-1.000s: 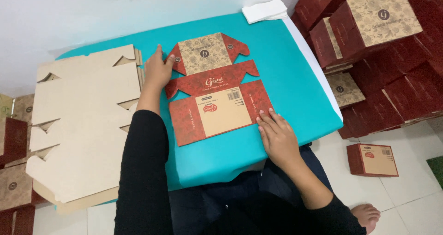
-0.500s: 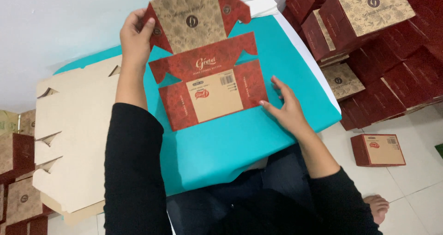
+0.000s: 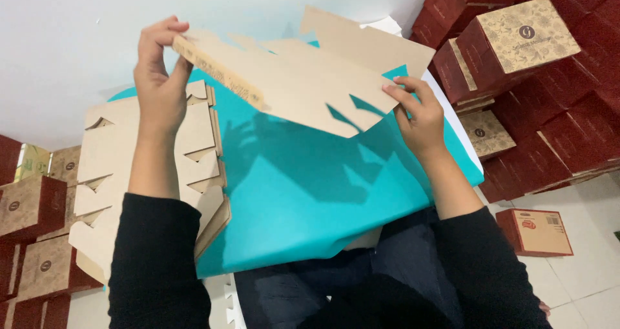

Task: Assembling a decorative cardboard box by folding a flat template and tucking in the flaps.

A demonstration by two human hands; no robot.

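Teal table (image 3: 303, 200) fills the middle of the view, w/ a white wall at 11 o'clock and white floor tiles at 5 o'clock. Left hand (image 3: 158, 77) at 10 o'clock has its grip clamped on the folded edge of a flat die-cut carton blank (image 3: 310, 77); right hand (image 3: 420, 113) at 2 o'clock pinches the blank's opp. edge. Blank is held up off the table at 12 o'clock, plain brown side toward the camera. Half a sec ago it lay on the table printed red side up, only its far flap raised by the left hand and the right hand pressing flat on it; now it's fully lifted and turned over. Stack of flat brown blanks (image 3: 148, 174) sits at 9 o'clock, touching the table's left edge. Red-and-tan boxes (image 3: 523, 51) are piled at 2 o'clock; one small box (image 3: 536, 231) is on the floor at 4 o'clock.
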